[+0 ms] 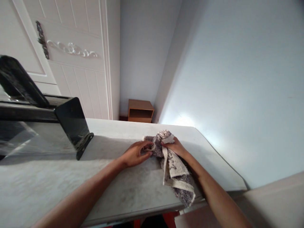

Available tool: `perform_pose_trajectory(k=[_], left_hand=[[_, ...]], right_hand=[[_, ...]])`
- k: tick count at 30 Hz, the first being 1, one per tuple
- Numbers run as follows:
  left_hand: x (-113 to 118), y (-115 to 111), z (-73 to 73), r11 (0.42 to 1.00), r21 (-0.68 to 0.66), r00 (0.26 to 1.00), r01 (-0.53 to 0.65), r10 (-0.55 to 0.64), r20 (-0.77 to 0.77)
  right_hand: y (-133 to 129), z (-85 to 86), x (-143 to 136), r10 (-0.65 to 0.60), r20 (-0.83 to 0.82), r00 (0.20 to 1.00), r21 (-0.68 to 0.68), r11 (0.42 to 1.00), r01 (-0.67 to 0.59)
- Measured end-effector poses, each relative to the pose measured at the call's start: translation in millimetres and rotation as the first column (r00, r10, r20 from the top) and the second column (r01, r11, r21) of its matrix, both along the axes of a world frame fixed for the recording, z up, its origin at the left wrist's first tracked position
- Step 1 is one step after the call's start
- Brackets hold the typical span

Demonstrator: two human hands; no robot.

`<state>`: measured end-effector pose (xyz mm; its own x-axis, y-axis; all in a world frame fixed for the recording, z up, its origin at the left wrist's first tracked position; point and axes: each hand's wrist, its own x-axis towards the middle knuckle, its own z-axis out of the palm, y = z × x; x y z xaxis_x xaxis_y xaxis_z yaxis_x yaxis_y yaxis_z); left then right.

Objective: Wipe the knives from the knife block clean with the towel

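A crumpled grey-brown and cream patterned towel lies bunched on the white tabletop, its lower end trailing to the near edge. My right hand grips the upper bunch from the right, thumb on top and the other fingers partly hidden in the folds. From the left, my left hand curls its thumb and fingers about the towel's left end. Between them a bit of cloth shows.
On the left stands a black-framed object with clear side panels on the tabletop. Beyond are a white panelled door and a small brown wooden cabinet. A pale blue wall borders the table's right side.
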<state>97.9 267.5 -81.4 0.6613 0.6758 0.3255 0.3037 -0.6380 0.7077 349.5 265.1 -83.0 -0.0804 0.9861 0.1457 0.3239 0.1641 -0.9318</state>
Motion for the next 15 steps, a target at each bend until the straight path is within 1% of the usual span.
perform_pose_trajectory(k=[4, 7, 11, 15], left_hand=[[-3.2, 4.4, -3.4, 0.999, 0.012, 0.999, -0.046, 0.046, -0.013], [-6.8, 9.6, -6.9, 0.995, 0.046, 0.995, -0.085, 0.088, -0.055], [-12.7, 16.0, -7.9, 0.985, 0.029, 0.981, -0.172, 0.174, -0.086], [-17.2, 20.0, -7.2, 0.97, -0.033, 0.969, -0.24, 0.237, -0.074]], right_hand=[[-8.4, -1.6, 8.3, -0.006, 0.123, 0.992, 0.098, 0.995, -0.006], [-18.3, 3.2, 18.7, -0.053, 0.257, 0.965, 0.127, 0.992, 0.021], [-33.5, 14.6, 42.1, -0.147, 0.464, 0.874, 0.107, 0.988, 0.109], [-48.8, 24.7, 79.2, -0.196, 0.553, 0.81, 0.051, 0.978, 0.202]])
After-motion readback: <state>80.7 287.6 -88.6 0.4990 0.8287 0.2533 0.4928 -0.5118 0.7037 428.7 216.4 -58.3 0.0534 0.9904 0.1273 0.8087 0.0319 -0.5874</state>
